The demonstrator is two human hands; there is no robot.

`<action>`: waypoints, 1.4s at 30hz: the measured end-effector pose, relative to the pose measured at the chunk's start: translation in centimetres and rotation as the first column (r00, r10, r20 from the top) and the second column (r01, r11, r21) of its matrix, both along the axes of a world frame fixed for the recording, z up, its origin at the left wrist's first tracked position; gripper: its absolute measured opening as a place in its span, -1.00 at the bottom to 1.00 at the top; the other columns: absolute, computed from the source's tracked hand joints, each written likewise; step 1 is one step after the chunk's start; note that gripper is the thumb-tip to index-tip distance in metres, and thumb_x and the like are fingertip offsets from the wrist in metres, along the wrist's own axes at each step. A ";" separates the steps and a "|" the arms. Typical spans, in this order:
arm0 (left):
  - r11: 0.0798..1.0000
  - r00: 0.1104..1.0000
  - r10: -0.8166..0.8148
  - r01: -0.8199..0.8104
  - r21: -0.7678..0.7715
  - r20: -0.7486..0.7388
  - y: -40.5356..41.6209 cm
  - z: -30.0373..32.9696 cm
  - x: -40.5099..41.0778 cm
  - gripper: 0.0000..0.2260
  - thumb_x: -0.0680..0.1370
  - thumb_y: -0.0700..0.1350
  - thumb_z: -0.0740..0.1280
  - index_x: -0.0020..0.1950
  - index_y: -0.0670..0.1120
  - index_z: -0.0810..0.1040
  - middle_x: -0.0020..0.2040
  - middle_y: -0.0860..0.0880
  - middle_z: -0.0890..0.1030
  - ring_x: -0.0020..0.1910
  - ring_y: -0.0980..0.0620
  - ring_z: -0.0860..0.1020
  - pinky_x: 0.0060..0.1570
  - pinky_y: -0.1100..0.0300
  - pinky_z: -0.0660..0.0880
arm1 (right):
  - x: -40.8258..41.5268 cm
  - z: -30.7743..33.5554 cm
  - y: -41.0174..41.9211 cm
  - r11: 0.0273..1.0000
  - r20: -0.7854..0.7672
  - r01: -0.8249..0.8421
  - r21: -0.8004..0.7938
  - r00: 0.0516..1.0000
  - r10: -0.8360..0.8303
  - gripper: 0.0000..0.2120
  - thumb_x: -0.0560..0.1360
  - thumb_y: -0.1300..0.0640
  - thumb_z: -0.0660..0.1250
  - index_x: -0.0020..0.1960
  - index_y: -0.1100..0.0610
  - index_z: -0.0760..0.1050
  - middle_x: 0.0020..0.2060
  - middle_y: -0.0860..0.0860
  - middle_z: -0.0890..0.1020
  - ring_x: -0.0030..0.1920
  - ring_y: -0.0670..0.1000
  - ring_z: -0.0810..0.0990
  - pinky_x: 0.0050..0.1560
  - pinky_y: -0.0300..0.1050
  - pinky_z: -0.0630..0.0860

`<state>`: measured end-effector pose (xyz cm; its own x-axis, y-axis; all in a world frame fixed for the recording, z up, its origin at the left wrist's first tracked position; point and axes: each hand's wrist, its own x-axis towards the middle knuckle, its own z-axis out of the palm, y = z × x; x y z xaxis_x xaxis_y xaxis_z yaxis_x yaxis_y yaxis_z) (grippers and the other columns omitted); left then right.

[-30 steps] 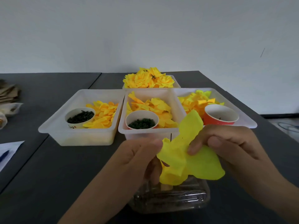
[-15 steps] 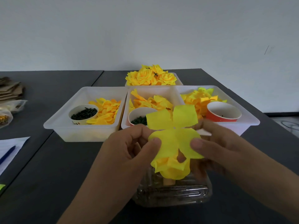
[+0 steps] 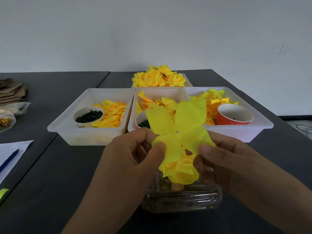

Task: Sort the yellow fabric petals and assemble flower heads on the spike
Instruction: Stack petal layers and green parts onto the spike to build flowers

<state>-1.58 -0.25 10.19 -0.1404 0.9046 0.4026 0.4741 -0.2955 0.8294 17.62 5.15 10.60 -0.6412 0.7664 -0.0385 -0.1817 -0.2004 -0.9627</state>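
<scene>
Spread flat since a second ago: four-lobed petal layer (image 3: 179,130) pinched by both hands (image 3: 133,159), centre hole showing at mid-frame; probably ready for spiking.

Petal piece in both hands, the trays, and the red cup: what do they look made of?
Petal piece: thin matte fabric, probably; it creases softly and has a punched centre hole. Trays: translucent white plastic, likely; light shows through the walls. Red cup: looks like paper, with a white inside and a rolled rim.
</scene>
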 end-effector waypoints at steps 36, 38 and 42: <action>0.973 0.804 -0.189 0.232 -0.006 0.563 -0.1 1.4 2.5 -0.81 0.34 0.00 0.36 -0.47 0.01 0.60 -0.51 0.01 0.57 -0.50 0.09 0.57 -0.38 0.28 0.54 | 0.8 0.1 -1.0 0.942 0.005 0.121 0.312 0.992 -0.129 -0.61 0.31 -0.12 0.48 0.04 0.05 0.58 -0.24 0.09 0.53 -0.30 0.07 0.51 -0.34 -0.15 0.48; 0.975 0.805 -0.177 0.221 -0.009 0.566 -0.1 1.4 2.4 -0.82 0.34 0.00 0.36 -0.46 0.01 0.61 -0.51 0.03 0.57 -0.51 0.11 0.56 -0.38 0.28 0.54 | 0.9 0.0 -0.8 0.899 -0.016 0.170 0.404 0.984 -0.179 -0.65 0.38 -0.08 0.44 0.12 0.01 0.56 -0.16 0.08 0.54 -0.28 0.06 0.56 -0.31 -0.16 0.51; 0.959 0.767 -0.206 0.283 -0.031 0.608 0.1 1.4 2.0 -0.80 0.37 -0.03 0.46 -0.45 0.03 0.57 -0.51 0.06 0.51 -0.54 0.10 0.50 -0.40 0.28 0.50 | 1.3 0.4 -0.5 0.604 0.040 0.195 0.773 0.935 -0.353 -0.66 0.53 0.24 0.19 0.22 -0.05 0.48 0.00 -0.01 0.58 -0.23 0.06 0.60 -0.26 -0.04 0.53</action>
